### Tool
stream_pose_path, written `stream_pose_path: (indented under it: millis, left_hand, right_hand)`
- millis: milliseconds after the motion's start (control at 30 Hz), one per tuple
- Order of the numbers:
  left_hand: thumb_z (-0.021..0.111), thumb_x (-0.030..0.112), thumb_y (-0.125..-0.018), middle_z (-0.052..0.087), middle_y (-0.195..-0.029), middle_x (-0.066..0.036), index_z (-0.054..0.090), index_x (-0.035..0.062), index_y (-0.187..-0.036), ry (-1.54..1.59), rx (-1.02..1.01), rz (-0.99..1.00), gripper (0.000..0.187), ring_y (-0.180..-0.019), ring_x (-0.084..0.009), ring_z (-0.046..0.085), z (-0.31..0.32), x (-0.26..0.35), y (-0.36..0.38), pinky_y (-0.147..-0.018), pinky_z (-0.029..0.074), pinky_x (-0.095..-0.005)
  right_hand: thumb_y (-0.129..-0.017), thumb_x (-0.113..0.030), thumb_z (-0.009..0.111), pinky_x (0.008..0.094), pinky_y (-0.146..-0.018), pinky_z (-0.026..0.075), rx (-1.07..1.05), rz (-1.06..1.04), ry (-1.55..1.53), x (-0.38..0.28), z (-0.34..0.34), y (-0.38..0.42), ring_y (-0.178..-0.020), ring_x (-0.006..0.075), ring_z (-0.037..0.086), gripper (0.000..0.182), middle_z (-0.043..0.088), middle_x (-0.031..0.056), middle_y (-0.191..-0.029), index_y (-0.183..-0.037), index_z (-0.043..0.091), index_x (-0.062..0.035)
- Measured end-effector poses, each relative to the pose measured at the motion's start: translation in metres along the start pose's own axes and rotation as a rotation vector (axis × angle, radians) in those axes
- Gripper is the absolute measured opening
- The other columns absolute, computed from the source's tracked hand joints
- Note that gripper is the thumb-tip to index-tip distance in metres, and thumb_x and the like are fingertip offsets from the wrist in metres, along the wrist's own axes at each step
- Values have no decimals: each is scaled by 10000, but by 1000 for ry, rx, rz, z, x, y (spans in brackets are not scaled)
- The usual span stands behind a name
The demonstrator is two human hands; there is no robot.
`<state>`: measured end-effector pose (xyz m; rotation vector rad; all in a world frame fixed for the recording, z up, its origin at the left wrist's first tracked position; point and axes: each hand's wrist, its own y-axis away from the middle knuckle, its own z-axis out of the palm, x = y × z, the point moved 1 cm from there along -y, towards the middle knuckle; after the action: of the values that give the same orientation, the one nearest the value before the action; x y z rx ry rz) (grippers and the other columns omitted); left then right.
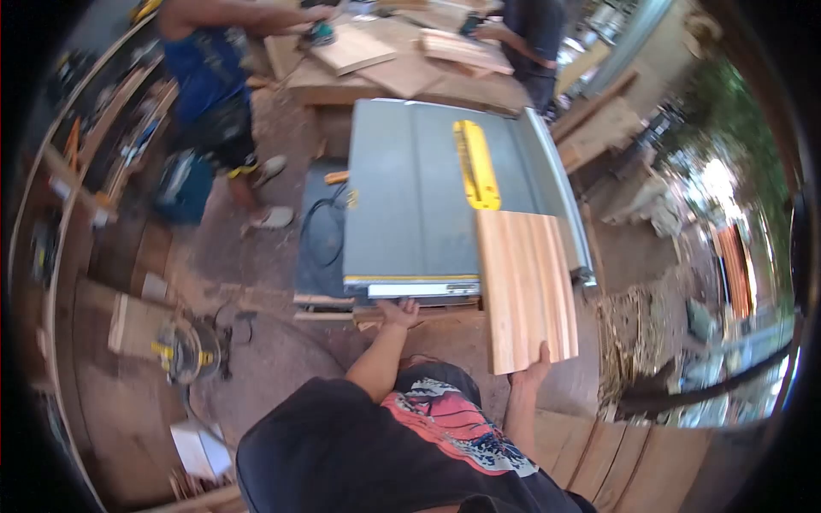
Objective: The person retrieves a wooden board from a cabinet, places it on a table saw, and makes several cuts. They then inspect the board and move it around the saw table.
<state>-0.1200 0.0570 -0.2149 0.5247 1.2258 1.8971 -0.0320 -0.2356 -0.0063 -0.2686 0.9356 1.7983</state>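
Observation:
A grey table saw (385, 188) with a yellow blade insert (475, 164) stands in front of me. My right hand (535, 368) grips the near edge of a striped wooden panel (528, 286), thumb on top. The panel's far end rests on the saw table by the near end of the yellow piece. At the saw's front edge, below the white scale strip (410, 290), is my left hand (400, 311); its fingers are partly hidden under the edge, and what they touch there is unclear.
Two people work at a wooden bench (410, 51) beyond the saw, with boards (355, 49) on it. A yellow and black power tool (184, 349) sits at the left. The saw's metal fence (560, 188) runs along its right side. Shelves line the far left.

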Motion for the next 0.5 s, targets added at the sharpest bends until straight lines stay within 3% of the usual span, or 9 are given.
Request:
stream_pose_path:
  millis: [200, 333, 433, 500]
  left_hand:
    - [382, 762, -896, 523, -1335, -57, 431, 42, -1395, 2, 50, -69, 877, -1296, -270, 515, 10, 3, 16, -1130, 372, -465]
    - [370, 714, -931, 499, -1400, -63, 388, 53, -1447, -12, 23, -49, 838, -1303, -257, 513, 10, -1, 24, -1132, 373, -461]
    - [370, 673, -960, 500, -1419, -68, 338, 70, -1489, -178, -47, 0, 803, -1304, -244, 514, -5, 10, 6, -1129, 379, -464]
    - [394, 655, -967, 513, -1408, -72, 317, 113, -1504, -425, -197, 9, 766, -1308, -255, 513, -16, 22, -9, -1121, 386, -476]
  right_hand:
    - [-1020, -253, 505, 529, -1064, 482, -17, 5, 0, -1, 2, -1, -1289, 385, 530, 555, 489, 219, -1450, -1486, 359, 11]
    - [-1018, -223, 514, 522, -1059, 491, 5, 16, 7, -4, -6, -4, -1287, 375, 535, 537, 504, 207, -1439, -1484, 366, -2]
    - [-1016, -216, 526, 513, -1057, 493, 58, -27, 115, -10, -13, -1, -1275, 366, 547, 529, 523, 204, -1421, -1475, 376, 1]
    - [-1014, -217, 540, 508, -1061, 488, 50, -36, 116, -15, -32, 0, -1260, 363, 559, 534, 538, 212, -1401, -1465, 378, 19]
